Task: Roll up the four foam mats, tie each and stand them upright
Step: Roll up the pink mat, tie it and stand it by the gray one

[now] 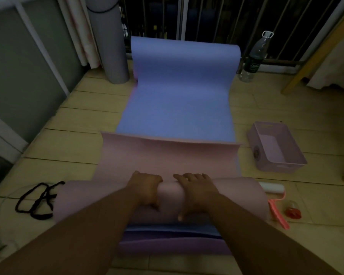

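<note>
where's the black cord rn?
Head view, lower left: the black cord lies on the floor, just left of the pink mat roll.

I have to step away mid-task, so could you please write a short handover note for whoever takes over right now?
Hands: the left hand and right hand both grip the pink mat, side by side at the middle of its roll.
Things: the pink mat is partly rolled and its flat end lies on the blue mat, which is spread out with its far end curled. A purple mat lies nearest. The cord is on the floor to the left.
Done: the grey mat stands rolled and tied at back left.
Left: finish, tie and stand the pink mat, then the others.
</note>
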The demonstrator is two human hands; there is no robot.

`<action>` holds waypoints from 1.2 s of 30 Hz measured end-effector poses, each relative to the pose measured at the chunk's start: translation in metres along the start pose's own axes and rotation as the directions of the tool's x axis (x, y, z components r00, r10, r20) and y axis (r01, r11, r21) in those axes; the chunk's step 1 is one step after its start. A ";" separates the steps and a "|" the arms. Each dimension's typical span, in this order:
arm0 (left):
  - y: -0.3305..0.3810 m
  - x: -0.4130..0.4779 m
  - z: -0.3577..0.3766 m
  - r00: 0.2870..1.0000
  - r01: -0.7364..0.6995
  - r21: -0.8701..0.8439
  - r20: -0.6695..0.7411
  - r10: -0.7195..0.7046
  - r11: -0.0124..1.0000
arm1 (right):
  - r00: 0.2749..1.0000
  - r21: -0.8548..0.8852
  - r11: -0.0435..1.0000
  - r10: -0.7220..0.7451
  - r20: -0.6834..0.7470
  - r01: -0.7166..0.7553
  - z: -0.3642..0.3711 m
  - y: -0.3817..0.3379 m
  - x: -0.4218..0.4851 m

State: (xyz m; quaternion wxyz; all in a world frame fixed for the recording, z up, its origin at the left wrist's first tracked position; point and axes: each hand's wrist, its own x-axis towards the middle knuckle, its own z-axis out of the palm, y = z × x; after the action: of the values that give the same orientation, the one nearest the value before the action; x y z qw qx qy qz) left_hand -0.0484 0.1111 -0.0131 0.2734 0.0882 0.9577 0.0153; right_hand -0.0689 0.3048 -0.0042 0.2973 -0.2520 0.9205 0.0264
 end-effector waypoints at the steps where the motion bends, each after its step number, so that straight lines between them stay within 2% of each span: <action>1: -0.002 0.001 -0.002 0.999 0.000 -0.035 0.041 0.002 0.999 | 1.000 -0.018 1.000 -0.003 -0.002 0.003 0.001 -0.001 -0.001; 4: -0.002 -0.002 0.001 0.996 -0.021 -0.077 0.082 0.028 0.997 | 1.000 -0.013 1.000 0.026 -0.004 -0.026 0.002 -0.006 -0.004; 8: 0.001 -0.019 0.025 0.974 -0.101 0.013 -0.202 0.102 0.995 | 0.998 0.059 0.996 0.063 0.020 -0.064 -0.008 -0.003 0.001; 9: 0.000 -0.021 0.031 0.970 -0.103 0.042 -0.217 0.110 0.994 | 0.997 0.075 0.995 0.064 0.036 -0.066 -0.011 -0.003 0.003; 13: 0.003 -0.014 0.028 0.996 -0.050 0.060 -0.074 0.054 0.997 | 0.995 0.083 0.994 0.059 0.082 -0.066 -0.003 -0.005 0.004; 18: 0.009 -0.002 0.001 0.999 -0.028 -0.010 0.019 0.029 1.000 | 0.996 -0.015 0.999 0.028 -0.086 -0.029 0.016 -0.006 -0.010; 22: 0.008 -0.003 0.001 0.997 0.016 -0.111 0.073 -0.008 0.994 | 0.995 0.022 0.997 0.071 -0.072 -0.069 0.014 -0.006 -0.005; 24: 0.007 -0.011 0.011 0.999 -0.015 -0.101 -0.049 0.010 0.995 | 0.995 0.062 0.995 0.087 -0.048 -0.084 0.012 -0.004 0.000; 26: 0.003 -0.022 0.026 0.973 -0.082 -0.040 -0.221 0.072 0.996 | 0.995 0.065 0.994 0.086 -0.047 -0.083 0.009 -0.001 0.005; 27: 0.000 -0.027 0.032 0.960 -0.105 0.001 -0.260 0.102 0.994 | 0.995 0.063 0.995 0.083 -0.047 -0.080 0.007 0.000 0.007; 30: -0.004 -0.037 0.046 0.977 -0.087 0.075 -0.187 0.100 0.993 | 0.997 0.082 0.995 0.063 -0.044 -0.059 0.008 0.001 0.008; 34: 0.001 -0.024 0.041 0.997 -0.023 0.083 -0.067 0.029 0.996 | 0.985 0.109 0.994 0.032 -0.168 -0.014 0.020 0.002 0.003; 36: 0.002 -0.014 0.031 0.999 -0.032 0.062 -0.042 0.034 0.998 | 0.994 0.040 0.999 0.010 -0.111 -0.005 0.021 0.004 -0.002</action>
State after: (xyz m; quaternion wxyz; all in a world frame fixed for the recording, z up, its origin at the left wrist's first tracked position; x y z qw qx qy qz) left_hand -0.0197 0.1097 -0.0323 0.2498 0.1121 0.9618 -0.0077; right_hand -0.0578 0.3138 -0.0209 0.2506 -0.2437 0.9369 -0.0047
